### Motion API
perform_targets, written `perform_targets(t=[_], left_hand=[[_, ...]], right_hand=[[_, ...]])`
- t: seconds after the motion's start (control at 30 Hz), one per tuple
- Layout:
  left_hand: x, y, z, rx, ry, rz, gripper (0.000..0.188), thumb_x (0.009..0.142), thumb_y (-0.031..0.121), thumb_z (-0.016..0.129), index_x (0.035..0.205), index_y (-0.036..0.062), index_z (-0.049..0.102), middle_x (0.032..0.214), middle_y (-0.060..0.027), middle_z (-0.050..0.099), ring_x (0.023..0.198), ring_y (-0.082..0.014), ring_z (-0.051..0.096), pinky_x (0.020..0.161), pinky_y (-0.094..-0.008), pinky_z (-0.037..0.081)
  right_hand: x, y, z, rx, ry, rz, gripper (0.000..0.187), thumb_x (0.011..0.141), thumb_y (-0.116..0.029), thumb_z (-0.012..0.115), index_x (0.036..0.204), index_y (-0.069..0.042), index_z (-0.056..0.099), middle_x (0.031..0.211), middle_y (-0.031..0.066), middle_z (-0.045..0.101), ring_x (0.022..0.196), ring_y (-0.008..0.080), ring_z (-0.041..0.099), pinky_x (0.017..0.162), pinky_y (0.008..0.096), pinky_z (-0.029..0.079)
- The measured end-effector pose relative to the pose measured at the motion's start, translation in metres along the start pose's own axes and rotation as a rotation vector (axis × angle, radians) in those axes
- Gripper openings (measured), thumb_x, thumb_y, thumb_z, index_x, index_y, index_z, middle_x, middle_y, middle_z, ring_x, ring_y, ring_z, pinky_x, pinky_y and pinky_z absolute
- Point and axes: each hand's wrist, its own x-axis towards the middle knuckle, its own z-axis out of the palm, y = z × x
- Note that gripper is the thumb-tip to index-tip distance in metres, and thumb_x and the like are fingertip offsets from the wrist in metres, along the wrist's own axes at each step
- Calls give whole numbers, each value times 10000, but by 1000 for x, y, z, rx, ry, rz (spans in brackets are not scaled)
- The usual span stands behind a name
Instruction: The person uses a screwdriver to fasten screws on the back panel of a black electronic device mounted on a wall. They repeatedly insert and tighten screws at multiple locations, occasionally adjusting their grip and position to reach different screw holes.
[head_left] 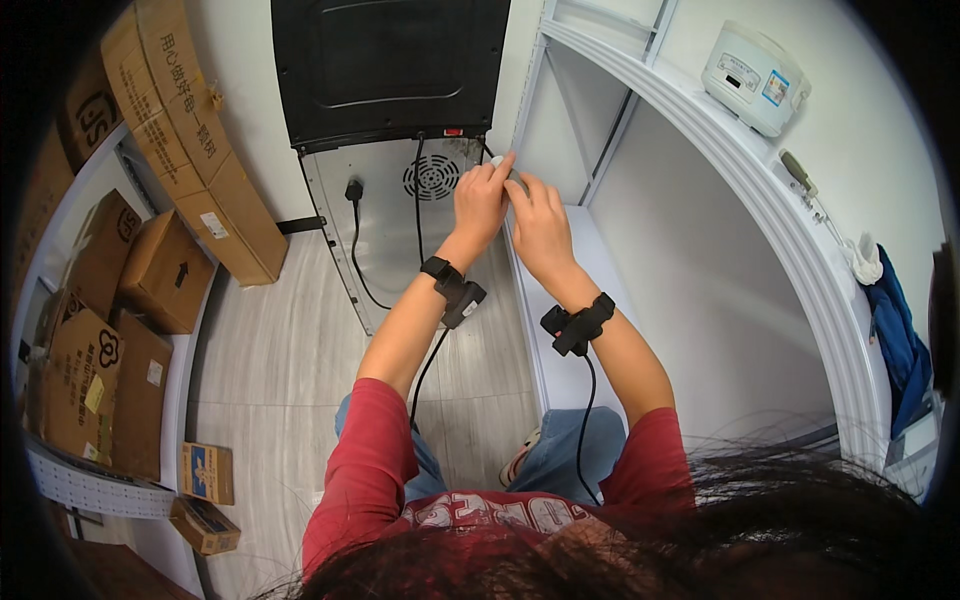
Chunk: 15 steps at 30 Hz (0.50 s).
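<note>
Both hands raised together at the front edge of the white shelf unit (700, 230), fingers meeting around 1 small pale object (508, 172). Left hand (482, 200) curled, fingertips closed on the object's left side; right hand (538, 222) curled likewise, thumb and fingers pinching it from the right. The object is mostly covered by the fingers, so its kind cannot be told; it sits against the shelf unit's upright front post, just beside the grey back panel of the black appliance (390, 70). Each wrist carries 1 black strap-on device (455, 288), with a thin black cable running down toward the body. Sleeves are red, jeans blue; dark hair fills the lower edge of the view. Left of the hands, the appliance's rear panel shows a round vent grille (432, 177) and a black power cord (355, 230) with its plug hanging loose. Floor is pale grey plank. Farther left, stacked brown cardboard boxes (150, 270) lean on racks and the wall. On top of the shelf unit, upper right, stands 1 white rice cooker (752, 75); a blue cloth (900, 340) hangs at far right.
</note>
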Motion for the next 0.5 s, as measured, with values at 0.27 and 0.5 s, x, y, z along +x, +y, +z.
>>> perform_targets(t=[0.27,0.5], left_hand=[[-2,0,0,-60,28,8,387,704,55,628,1091,59,627,740,-82,583,702,-280,572,637,-384,446],[-4,1,0,-55,-36,-11,371,720,75,622,1091,54,620,725,-83,601,706,-286,584,646,-398,449]], right_hand=[[7,-22,-13,215,-315,506,431,836,-128,643,1222,4,503,1157,206,551,944,387,600,775,442,518],[-3,-9,-5,150,-27,255,386,865,-115,615,1219,-5,511,1158,209,557,937,393,606,779,442,516]])
